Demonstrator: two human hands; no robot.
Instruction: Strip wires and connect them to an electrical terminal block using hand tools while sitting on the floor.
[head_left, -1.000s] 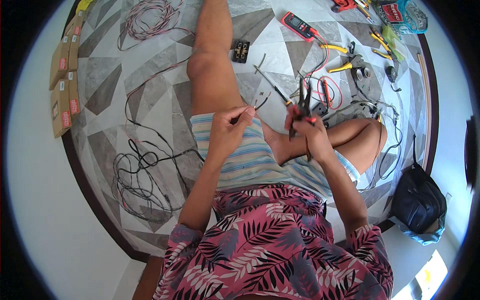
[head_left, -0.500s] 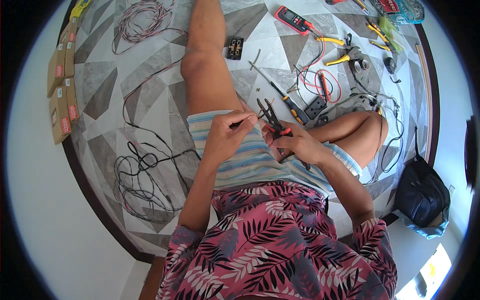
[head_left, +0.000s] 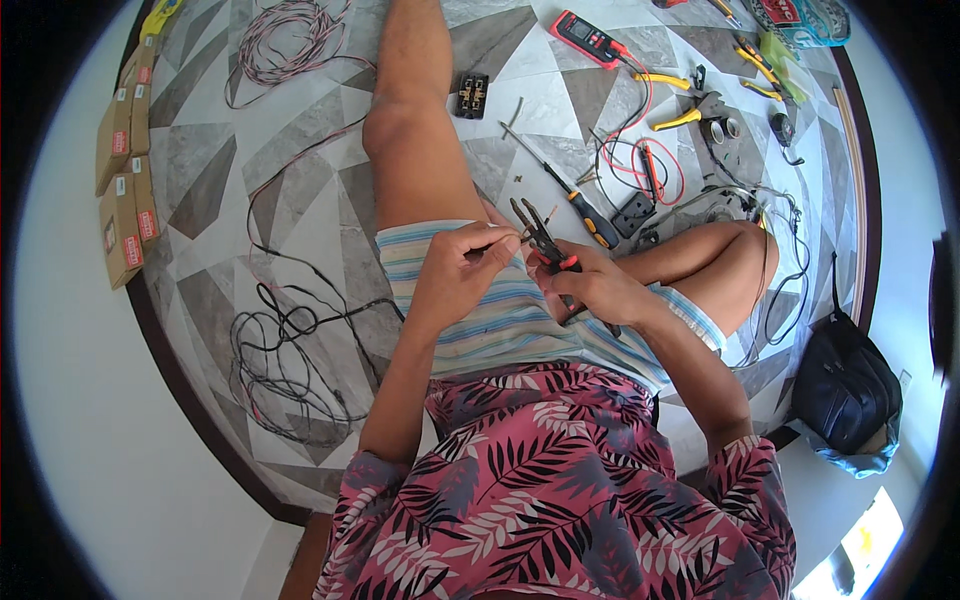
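Note:
Above my lap, my left hand [head_left: 462, 275] pinches a thin wire [head_left: 526, 238] between thumb and fingertips. My right hand [head_left: 598, 287] is wrapped round the red-and-black handles of dark-jawed pliers [head_left: 540, 230]. The jaws point away from me and stand slightly apart at their tips. The wire runs from my left fingertips to the jaws, and a thin reddish end [head_left: 551, 214] shows on their far side. Exactly where the jaws meet the wire is too small to tell.
Beyond my hands lie a screwdriver [head_left: 575, 200], an open black socket block [head_left: 472, 96] and a red multimeter [head_left: 588, 40]. Yellow-handled pliers [head_left: 685, 117] lie farther right. Coiled black cable [head_left: 285, 350] and cardboard boxes [head_left: 122, 230] are at left, a black bag [head_left: 845, 385] at right.
The pliers' jaws have tipped slightly left, and the wire end beyond them has shifted a little. Both hands keep their grips in nearly the same place.

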